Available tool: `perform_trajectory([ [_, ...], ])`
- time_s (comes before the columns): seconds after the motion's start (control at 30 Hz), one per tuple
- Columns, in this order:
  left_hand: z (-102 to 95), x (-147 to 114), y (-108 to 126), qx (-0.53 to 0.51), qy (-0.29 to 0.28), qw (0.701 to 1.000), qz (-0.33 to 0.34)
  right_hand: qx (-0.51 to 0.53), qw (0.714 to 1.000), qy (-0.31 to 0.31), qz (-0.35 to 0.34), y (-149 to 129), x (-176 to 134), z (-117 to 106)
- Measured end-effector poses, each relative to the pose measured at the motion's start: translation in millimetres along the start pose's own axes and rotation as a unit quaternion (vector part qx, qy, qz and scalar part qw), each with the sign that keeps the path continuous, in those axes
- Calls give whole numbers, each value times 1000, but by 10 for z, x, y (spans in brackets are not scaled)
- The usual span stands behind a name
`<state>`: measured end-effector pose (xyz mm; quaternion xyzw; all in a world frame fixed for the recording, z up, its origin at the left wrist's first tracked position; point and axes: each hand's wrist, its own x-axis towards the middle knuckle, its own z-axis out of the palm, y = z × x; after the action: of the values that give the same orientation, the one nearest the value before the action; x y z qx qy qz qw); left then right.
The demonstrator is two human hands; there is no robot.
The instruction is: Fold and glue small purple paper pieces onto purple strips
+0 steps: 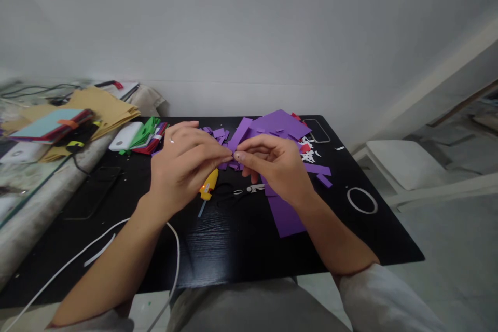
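Observation:
Above the middle of the black table, my left hand (182, 162) and my right hand (279, 166) meet fingertip to fingertip. Both pinch a small piece of purple paper, mostly hidden by the fingers. A purple paper strip (240, 134) slants up just behind the fingertips; whether it is part of the pinched piece I cannot tell. Beneath my left hand lies a yellow hot glue gun (209, 184) with an orange light and a glue stick at its rear. Scissors (254, 188) with dark handles lie under my right hand.
Purple paper sheets (286, 215) and cut pieces lie around the right hand, with white scraps (310, 153) beyond. A white ring (362, 201) is at the right. Bundled green paper (144, 132) sits back left. A white cable (177, 249) crosses the front; a white stool (404, 163) stands right.

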<state>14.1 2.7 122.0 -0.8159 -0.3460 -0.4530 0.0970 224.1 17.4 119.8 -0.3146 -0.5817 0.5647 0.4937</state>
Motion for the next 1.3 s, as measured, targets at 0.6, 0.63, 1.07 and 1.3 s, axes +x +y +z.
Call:
perform_trajectory([
  [0.6,55,-30,2,-6,9,999,-39,-118,988,-1,-96,83,-30,-25],
  [0.63,41,-35,-7,7,-8,999,-32,-131,986,9,-104,89,-35,-24],
  [1.07,-15,-7,-4,98,-143,984,30,-347,911,22,-220,137,-92,15],
  [1.3,-16,-3,-14,75,-157,985,-1,-420,855,-23,-303,109,-40,-71],
])
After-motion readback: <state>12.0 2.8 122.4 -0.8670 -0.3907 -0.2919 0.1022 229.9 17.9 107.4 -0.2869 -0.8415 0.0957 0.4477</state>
